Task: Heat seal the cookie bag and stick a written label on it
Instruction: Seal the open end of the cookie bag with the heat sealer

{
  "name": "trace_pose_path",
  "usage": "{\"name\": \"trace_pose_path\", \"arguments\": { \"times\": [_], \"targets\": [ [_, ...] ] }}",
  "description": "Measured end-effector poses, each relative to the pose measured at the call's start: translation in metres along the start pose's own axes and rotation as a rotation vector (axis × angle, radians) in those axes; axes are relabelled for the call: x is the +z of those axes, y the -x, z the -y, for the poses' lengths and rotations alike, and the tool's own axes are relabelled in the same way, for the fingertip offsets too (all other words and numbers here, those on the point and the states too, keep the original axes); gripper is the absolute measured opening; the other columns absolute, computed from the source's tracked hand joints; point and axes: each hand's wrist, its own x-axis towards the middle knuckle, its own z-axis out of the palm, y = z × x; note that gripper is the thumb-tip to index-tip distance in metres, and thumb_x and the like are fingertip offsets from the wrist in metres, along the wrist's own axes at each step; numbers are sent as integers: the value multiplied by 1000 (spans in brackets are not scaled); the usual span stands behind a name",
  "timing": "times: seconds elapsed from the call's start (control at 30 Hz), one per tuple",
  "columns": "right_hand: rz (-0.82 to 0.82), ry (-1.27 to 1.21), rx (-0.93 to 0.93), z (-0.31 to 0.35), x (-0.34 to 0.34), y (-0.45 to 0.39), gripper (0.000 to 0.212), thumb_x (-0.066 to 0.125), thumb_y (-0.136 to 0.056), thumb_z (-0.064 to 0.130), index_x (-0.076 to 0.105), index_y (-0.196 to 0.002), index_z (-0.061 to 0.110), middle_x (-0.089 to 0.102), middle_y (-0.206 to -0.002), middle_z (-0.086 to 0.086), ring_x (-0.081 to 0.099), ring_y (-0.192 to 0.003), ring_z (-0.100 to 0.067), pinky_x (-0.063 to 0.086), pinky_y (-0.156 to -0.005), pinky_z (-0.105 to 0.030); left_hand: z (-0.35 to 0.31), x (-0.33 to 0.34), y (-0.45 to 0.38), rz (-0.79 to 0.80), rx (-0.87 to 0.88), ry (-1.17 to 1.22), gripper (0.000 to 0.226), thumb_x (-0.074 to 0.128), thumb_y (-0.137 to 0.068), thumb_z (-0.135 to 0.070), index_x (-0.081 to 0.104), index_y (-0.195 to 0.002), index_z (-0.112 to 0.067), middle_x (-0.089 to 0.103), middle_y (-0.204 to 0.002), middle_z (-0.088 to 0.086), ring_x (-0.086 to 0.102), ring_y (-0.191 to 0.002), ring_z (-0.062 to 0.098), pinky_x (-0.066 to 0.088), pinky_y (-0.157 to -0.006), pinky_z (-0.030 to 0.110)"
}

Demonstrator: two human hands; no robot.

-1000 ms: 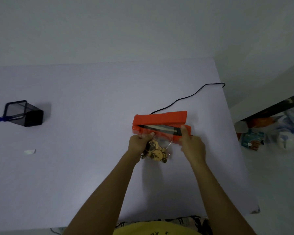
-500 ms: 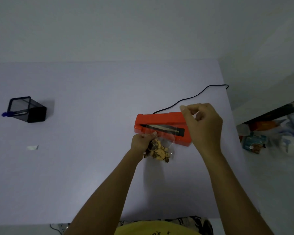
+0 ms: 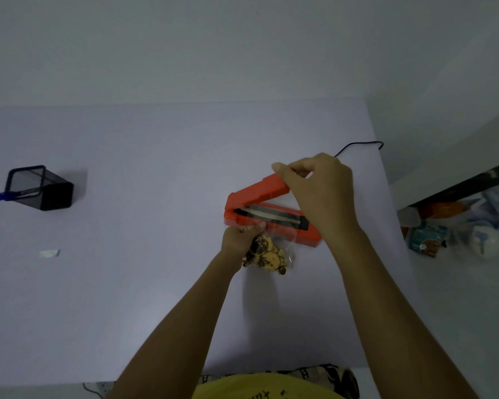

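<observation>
Head view, pale table (image 3: 127,283), grey wall, left hand (image 3: 239,237) grip pinching cookie bag (image 3: 271,249), right hand (image 3: 320,191) gripping sealer lid (image 3: 260,191)

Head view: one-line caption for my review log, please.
Right hand grips the raised lid of the orange heat sealer while left hand holds the cookie bag mouth on its sealing strip.

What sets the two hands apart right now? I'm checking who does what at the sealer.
The right hand is raised and grips the free end of the orange heat sealer lid, which is tilted open; the left hand sits low at the sealer's front edge. The left hand pinches the clear cookie bag by its top, the right hand does not touch it. Both are bare and curled round something.
</observation>
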Motion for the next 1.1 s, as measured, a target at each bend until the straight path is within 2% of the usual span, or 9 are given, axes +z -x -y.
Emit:
{"name": "trace_pose_path", "arguments": {
  "times": [0.13, 0.27, 0.33, 0.4, 0.43, 0.5, 0.6, 0.83, 1.1],
  "targets": [
    [67, -13, 8, 5, -1, -7, 35, 65, -87, 41, 76, -85, 7, 72, -78, -3, 63, -70, -13, 31, -62, -3, 1, 1, -1, -6, 5, -7, 30, 73, -80, -34, 65, -96, -10, 72, -99, 8, 68, -93, 24, 55, -87, 38],
    [55, 2, 8, -3, -2, -4, 38, 63, -89, 39, 75, -81, 3, 74, -78, -9, 67, -72, -19, 36, -58, 0, 1, 0, 0, -9, 1, -2, 31, 72, -80, -35, 65, -95, -9, 71, -95, 7, 67, -89, 22, 56, -81, 33],
    [41, 22, 25, -12, -3, 0, 41, 62, -90, 38, 74, -81, 0, 73, -77, -13, 67, -72, -25, 42, -60, -7, 1, -1, 1, -4, 4, 5, 29, 72, -80, -34, 66, -94, -8, 71, -91, 6, 68, -86, 21, 57, -76, 31],
    [32, 44, 58, -24, -4, 5, 41, 60, -92, 37, 73, -82, 0, 72, -76, -15, 67, -69, -28, 49, -63, -22, 2, -1, 1, 6, 6, 15, 26, 72, -81, -32, 66, -91, -9, 72, -92, 8, 69, -87, 23, 57, -79, 34],
    [29, 46, 80, -32, -4, 8, 40, 59, -93, 37, 74, -83, 1, 72, -75, -13, 66, -68, -27, 49, -61, -23, 2, -2, 1, 9, 7, 21, 26, 73, -80, -32, 66, -91, -9, 72, -94, 9, 69, -89, 25, 57, -82, 36],
    [37, 42, 136, -46, -3, 12, 38, 56, -94, 38, 74, -88, 5, 72, -76, -9, 65, -65, -20, 45, -57, -16, 3, -2, 0, 8, 4, 21, 31, 73, -80, -32, 68, -95, -5, 73, -95, 11, 69, -90, 26, 57, -82, 37],
    [68, 55, 196, -63, -1, 17, 40, 53, -95, 41, 73, -91, 7, 70, -76, -7, 62, -63, -13, 40, -54, -15, 4, -2, 0, -2, -8, 11, 30, 73, -80, -32, 68, -91, -5, 72, -90, 10, 69, -87, 25, 57, -77, 33],
    [72, 55, 218, -77, 3, 19, 35, 57, -93, 40, 72, -109, 13, 74, -97, -7, 62, -76, -14, 37, -57, -10, 3, -4, 1, -7, -18, -2, 24, 74, -79, -33, 66, -81, -10, 71, -82, 5, 68, -77, 18, 56, -67, 27],
    [103, 77, 263, -100, 10, 23, 35, 52, -96, 39, 72, -106, 13, 73, -92, -8, 63, -76, -18, 38, -57, -13, 4, -3, 0, -12, -23, -31, 29, 73, -80, -36, 65, -83, -8, 70, -82, 6, 68, -79, 21, 57, -71, 29]
  ]
}}
